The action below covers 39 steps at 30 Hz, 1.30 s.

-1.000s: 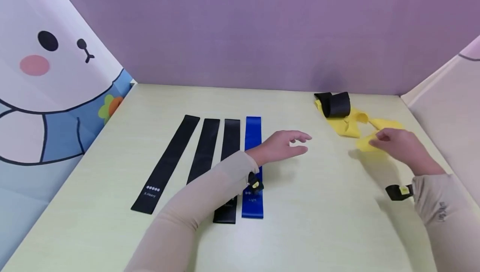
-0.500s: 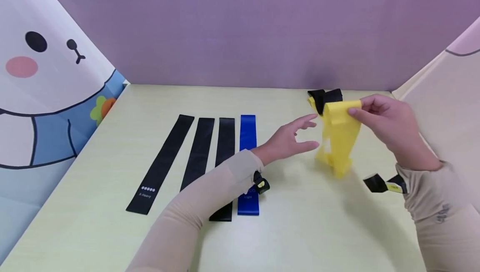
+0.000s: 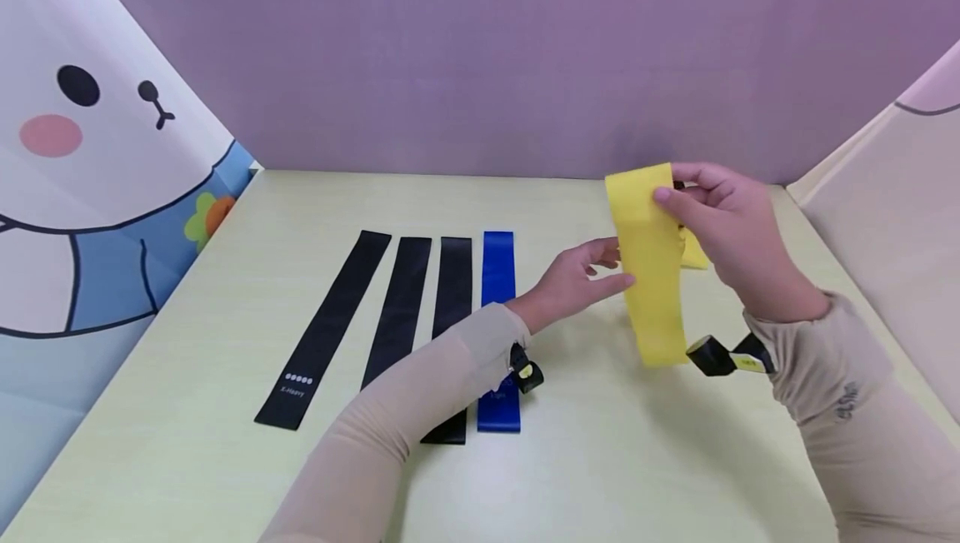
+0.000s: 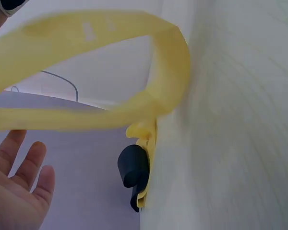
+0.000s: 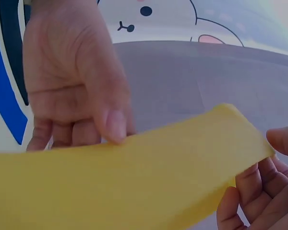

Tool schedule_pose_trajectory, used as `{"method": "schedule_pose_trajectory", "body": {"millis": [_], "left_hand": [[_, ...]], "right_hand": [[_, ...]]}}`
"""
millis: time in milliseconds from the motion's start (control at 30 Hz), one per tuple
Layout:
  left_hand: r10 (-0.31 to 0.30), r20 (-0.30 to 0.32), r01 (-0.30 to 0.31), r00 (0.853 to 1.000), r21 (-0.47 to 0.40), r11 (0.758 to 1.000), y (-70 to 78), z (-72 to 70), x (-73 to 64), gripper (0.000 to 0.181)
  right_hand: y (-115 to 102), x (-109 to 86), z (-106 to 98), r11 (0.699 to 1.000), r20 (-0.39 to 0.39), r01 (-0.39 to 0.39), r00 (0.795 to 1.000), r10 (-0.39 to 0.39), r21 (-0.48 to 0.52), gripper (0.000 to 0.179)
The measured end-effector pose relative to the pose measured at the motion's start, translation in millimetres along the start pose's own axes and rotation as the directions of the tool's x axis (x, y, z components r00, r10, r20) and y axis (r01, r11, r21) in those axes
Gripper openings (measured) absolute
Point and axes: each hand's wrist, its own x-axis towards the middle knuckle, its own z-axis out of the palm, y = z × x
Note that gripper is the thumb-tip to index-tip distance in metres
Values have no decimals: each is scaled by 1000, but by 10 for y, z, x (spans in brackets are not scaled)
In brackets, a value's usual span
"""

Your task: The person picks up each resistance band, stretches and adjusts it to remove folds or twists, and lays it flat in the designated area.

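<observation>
My right hand [image 3: 727,235] pinches the upper end of a yellow resistance loop band [image 3: 648,276], which hangs down above the table. In the left wrist view the band [image 4: 170,62] bows out as a wide loop. My left hand [image 3: 573,281] is at the band's left edge, thumb in front and the other fingers partly hidden behind it. Its fingers look loosely bent, and no grip shows. Under and beyond my left forearm lie a blue band [image 3: 498,264] and black bands, one [image 3: 452,276] next to the blue and another [image 3: 397,310] further left.
A black band marked X-Heavy [image 3: 322,331] slants at the table's left. Behind my right hand lies more yellow material [image 3: 693,253], with a curled black band [image 4: 134,165] visible in the left wrist view. A purple backdrop [image 3: 450,60] rises at the table's rear edge.
My right hand picked up the yellow band from the right rear, lifted it and brought it left to my left hand. My left hand moved only slightly.
</observation>
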Motion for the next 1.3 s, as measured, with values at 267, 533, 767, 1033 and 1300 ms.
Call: {"method": "schedule_pose_trajectory", "body": {"millis": [267,533,767,1033,1300], "left_hand": [[-113,2,111,994,-207,972,-32,-7,-18,36],[-124,3,121,992,-264,957,-41,-64,-77,31],[-86,19,87,996,-286,954,-55,-82,-128,28],[-159,129,185,979,-216,959,-187,-138,-214,30],[-246,167,266,955,-109,958,-346,-235,-311,29]], "right_hand": [[-80,30,56,998,68,34,997,-38,56,33],[-190,38,112,990,61,88,994,-95,114,31],[-225,59,207,987,25,96,995,-100,129,22],[-285,117,299,976,-40,130,991,-125,176,23],[-332,177,349,929,-152,247,966,-211,277,17]]}}
